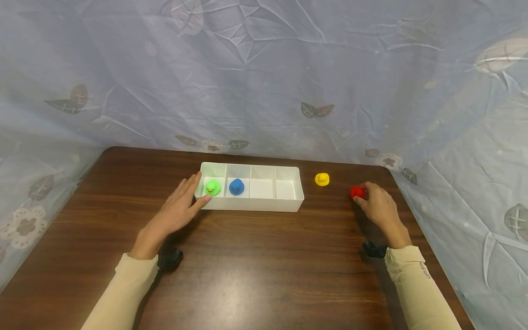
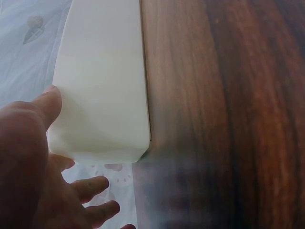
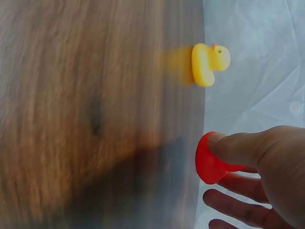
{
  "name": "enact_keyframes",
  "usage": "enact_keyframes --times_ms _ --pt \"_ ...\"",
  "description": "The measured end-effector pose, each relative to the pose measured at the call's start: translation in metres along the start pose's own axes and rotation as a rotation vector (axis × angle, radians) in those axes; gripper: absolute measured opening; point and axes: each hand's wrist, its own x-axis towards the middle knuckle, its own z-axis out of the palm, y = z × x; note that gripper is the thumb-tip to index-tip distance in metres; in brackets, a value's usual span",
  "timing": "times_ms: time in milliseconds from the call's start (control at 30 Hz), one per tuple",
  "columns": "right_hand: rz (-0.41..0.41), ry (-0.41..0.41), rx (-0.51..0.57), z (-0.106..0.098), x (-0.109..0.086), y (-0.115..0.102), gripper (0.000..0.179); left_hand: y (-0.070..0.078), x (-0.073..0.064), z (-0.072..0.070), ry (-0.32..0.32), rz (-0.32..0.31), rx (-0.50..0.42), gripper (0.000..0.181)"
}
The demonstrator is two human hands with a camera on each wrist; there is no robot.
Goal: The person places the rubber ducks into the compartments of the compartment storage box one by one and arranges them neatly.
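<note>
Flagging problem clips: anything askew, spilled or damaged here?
Nothing stands out. The white tray sits flat; the green duck and blue duck occupy separate compartments; the yellow duck stands upright; the right hand pinches a red toy.

Small dark lettering, on the right sleeve, not legible

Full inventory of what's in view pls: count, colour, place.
green duck: 1, green, tray's leftmost compartment
blue duck: 1, blue, second compartment from left
yellow duck: 1, yellow, table, right of tray
red duck: 1, red, pinched by right hand
tray: 1, white, on table
table: 1, brown, under tray
cloth: blue-grey, printed, around table
wrist devices: 2, dark, one per wrist
sleeves: 2, cream, forearms
left hand: 1, bare, touching tray's left end
right hand: 1, bare, at red duck
</note>
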Motion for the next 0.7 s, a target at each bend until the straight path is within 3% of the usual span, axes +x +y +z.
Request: enact_keyframes --times_ms 700 --pt "-0.073 0.040 0.071 -0.007 0.011 -0.032 0.039 -0.001 0.000 0.000 -0.002 -0.001 0.004 0.088"
